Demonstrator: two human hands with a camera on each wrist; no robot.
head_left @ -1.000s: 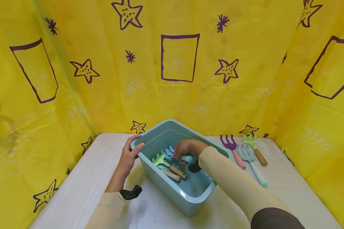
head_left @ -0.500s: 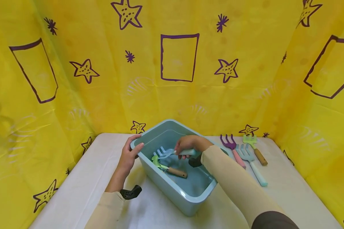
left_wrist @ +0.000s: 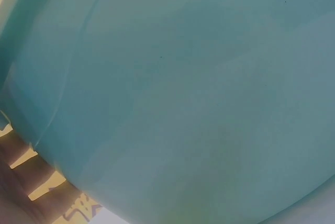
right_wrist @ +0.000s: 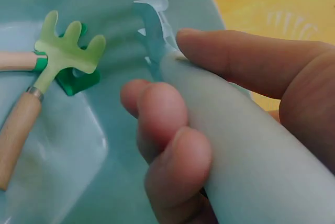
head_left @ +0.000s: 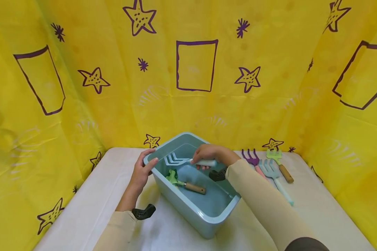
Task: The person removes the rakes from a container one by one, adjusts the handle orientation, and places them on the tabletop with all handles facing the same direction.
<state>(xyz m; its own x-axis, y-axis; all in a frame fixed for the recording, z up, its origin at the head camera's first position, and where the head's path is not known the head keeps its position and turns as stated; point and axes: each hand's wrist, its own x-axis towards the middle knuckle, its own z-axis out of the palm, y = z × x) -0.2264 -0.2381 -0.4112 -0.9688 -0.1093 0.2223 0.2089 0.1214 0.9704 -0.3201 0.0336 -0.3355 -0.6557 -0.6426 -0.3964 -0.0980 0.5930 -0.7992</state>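
A pale blue plastic bin stands on the white table. My left hand grips the bin's left corner rim, thumb inside; in the left wrist view the bin wall fills the frame. My right hand holds a light blue toy rake by its pale handle, raised level above the bin, tines pointing left. Inside the bin lies a green rake with a wooden handle, also seen as the green rake over a darker green tool.
Three toy rakes lie on the table right of the bin: a purple one with a pink handle, a grey-blue one with a mint handle, a green one with a wooden handle. Yellow patterned sheeting walls three sides.
My right hand has lifted the light blue rake from the bin floor up to rim height and toward the back. The left hand stays on the bin corner.
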